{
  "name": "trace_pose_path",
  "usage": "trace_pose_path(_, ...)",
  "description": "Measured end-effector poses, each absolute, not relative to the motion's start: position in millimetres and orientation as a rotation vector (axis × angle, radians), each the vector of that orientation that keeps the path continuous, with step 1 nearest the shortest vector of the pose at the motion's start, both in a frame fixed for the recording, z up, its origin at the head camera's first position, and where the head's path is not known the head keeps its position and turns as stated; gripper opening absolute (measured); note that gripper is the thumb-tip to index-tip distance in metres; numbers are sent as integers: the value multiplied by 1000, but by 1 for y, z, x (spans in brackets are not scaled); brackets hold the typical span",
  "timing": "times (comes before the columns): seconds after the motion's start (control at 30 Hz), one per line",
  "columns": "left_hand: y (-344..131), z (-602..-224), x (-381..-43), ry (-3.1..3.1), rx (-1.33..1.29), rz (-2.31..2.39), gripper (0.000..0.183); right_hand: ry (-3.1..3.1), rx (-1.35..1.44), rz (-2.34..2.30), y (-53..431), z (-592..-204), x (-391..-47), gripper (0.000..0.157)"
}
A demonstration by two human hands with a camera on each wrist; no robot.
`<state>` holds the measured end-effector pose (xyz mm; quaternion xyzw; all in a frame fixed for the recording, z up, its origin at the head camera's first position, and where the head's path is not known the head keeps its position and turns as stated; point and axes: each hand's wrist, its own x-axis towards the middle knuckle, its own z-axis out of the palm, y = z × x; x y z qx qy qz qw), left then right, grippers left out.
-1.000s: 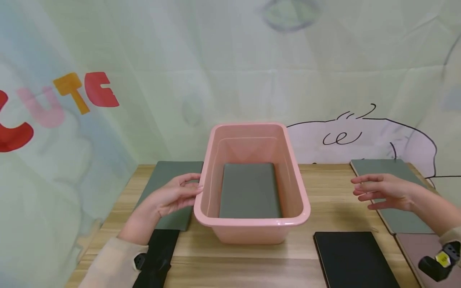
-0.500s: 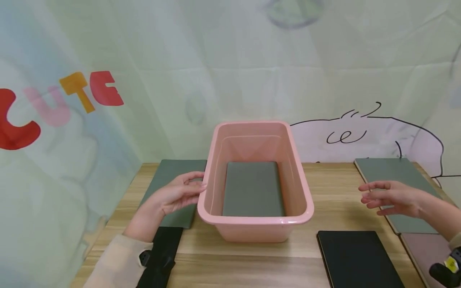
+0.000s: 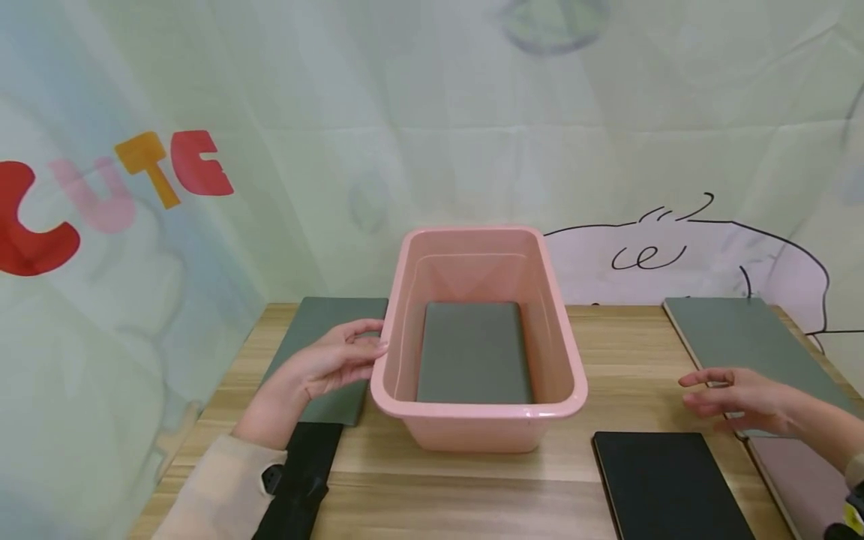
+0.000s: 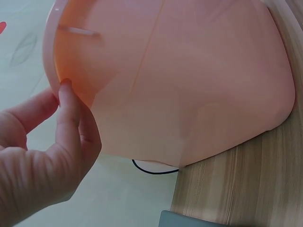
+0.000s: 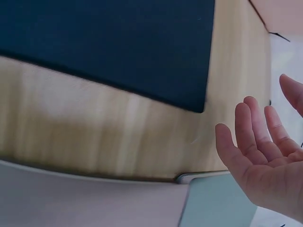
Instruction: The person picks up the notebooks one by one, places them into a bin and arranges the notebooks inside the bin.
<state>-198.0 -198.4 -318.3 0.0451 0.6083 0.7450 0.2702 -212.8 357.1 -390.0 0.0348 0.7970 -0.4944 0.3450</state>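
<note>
A pink plastic basin (image 3: 472,431) stands mid-table, with a grey-green notebook (image 3: 475,352) lying flat on its bottom. My left hand (image 3: 337,356) pinches the basin's left rim between thumb and fingers; the left wrist view shows the fingers (image 4: 71,118) curled under the lip. On the other side, my right hand (image 3: 749,401) hovers with loosely spread fingers and holds nothing. It is near the inner edge of a green notebook (image 3: 742,337) at the far right. A black notebook (image 3: 668,480) lies in front of it, seen dark in the right wrist view.
Left of the basin another green notebook (image 3: 317,307) lies partly under my left hand, with a black item (image 3: 304,465) before it. A mauve notebook (image 3: 803,480) borders the right green one. Behind the wooden table (image 3: 432,495) hangs a printed cloth (image 3: 304,187).
My right hand has drifted lower and a little outward, closer to the black notebook. The view has shifted slightly. My left hand keeps its grip on the basin's rim.
</note>
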Motion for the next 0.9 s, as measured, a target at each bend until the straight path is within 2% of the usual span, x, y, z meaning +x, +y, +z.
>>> trace_pose_path(0.37, -197, -315, -197, 1629, 138, 2012, 59, 1999, 142, -1323, 376, -410, -198, 47)
trace_pose_path(0.57, -197, -315, -196, 1629, 133, 2013, 58, 1960, 155, -1332, 380, -414, -194, 37)
trace_pose_path(0.9, -198, -317, -198, 1629, 114, 2013, 58, 1961, 212, -1283, 375, -416, -189, 30)
